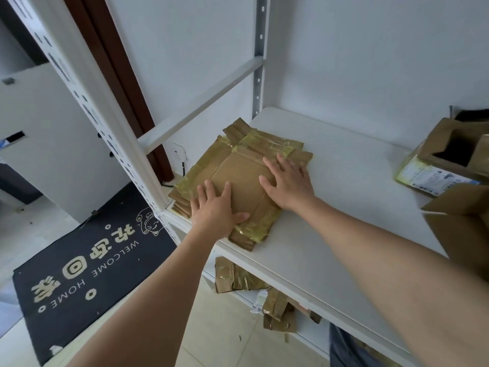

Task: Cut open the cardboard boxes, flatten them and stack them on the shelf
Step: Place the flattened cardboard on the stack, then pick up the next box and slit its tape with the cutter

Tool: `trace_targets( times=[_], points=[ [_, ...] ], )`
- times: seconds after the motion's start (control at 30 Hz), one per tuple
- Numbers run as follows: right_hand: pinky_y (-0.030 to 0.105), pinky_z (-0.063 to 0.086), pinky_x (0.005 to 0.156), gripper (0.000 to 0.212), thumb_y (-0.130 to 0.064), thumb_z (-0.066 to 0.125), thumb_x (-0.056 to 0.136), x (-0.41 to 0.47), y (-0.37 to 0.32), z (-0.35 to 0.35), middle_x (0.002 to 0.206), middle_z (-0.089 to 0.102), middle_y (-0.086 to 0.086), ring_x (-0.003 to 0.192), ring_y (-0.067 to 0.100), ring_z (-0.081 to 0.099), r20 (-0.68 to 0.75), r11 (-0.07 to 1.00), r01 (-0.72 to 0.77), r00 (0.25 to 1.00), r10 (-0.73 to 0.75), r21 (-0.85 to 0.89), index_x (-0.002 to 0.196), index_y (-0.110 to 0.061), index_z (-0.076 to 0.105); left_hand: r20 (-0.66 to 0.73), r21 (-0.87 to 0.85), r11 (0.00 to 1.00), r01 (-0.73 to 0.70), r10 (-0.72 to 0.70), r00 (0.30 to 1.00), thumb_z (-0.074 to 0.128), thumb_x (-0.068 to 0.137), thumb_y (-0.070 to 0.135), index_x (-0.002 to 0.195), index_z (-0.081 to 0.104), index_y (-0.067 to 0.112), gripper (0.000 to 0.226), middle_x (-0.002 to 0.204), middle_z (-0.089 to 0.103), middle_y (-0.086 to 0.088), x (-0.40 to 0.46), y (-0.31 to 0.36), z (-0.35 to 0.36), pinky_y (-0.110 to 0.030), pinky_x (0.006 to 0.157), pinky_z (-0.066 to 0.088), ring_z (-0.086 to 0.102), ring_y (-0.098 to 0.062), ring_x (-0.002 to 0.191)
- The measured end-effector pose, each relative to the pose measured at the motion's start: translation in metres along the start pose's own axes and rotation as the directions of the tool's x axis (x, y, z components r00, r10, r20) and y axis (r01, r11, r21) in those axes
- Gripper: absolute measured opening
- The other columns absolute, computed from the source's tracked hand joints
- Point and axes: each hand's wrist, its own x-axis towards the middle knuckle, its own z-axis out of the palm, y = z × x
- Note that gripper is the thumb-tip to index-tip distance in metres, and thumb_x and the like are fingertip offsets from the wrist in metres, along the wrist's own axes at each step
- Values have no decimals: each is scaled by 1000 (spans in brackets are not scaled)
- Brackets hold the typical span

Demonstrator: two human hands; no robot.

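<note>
A stack of flattened brown cardboard boxes with yellowish tape lies at the left end of the white shelf. My left hand presses flat on the stack's near left corner, fingers straight. My right hand presses flat on the stack's right side, fingers spread. At the shelf's right end stand an opened box with a shipping label and another brown box, partly cut off by the frame edge.
White perforated shelf posts rise on the left, with a crossbar behind the stack. More flattened cardboard lies on the lower shelf. A black welcome mat covers the floor at left.
</note>
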Motion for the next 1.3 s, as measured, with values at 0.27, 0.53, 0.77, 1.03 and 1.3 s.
trace_targets(
  times=[0.27,0.53,0.77,1.03,1.3],
  points=[
    [54,1,120,54,-28,47,100,-156,63,-51,164,12,8,152,24,1,-188,997,-67,980,61,-26,151,-18,30,-201,-272,962,22,-79,976,50,90,0,126,60,16,40,152,29,-21,-43,71,-2,-50,123,2,15,-38,146],
    [61,11,117,60,-25,61,91,-292,186,-129,161,22,14,150,33,11,-417,867,-479,821,389,-135,147,-14,42,-37,-482,840,-249,264,964,54,94,8,122,64,14,30,137,46,-9,-113,215,33,-13,82,34,53,-17,101],
    [52,33,113,73,-7,55,93,-352,257,-130,165,-7,2,146,38,21,-172,766,-544,766,620,342,155,-26,22,147,-516,805,-292,419,896,56,95,14,119,66,16,26,133,58,-3,-164,291,63,-25,95,43,55,-20,121],
    [7,42,63,96,15,57,81,-439,296,-124,164,-14,-4,131,24,50,-148,866,-373,886,439,334,155,-31,18,54,-710,695,-110,210,976,54,96,43,152,26,26,64,132,58,-7,-205,353,58,-37,89,52,62,-23,108],
    [31,54,79,108,13,51,85,-514,343,-127,163,-16,-14,139,-9,19,-32,747,-276,929,369,605,149,-57,0,134,-506,862,-29,112,985,44,96,54,95,70,27,37,103,55,-4,-241,400,82,-40,93,52,59,-27,112]
  ],
)
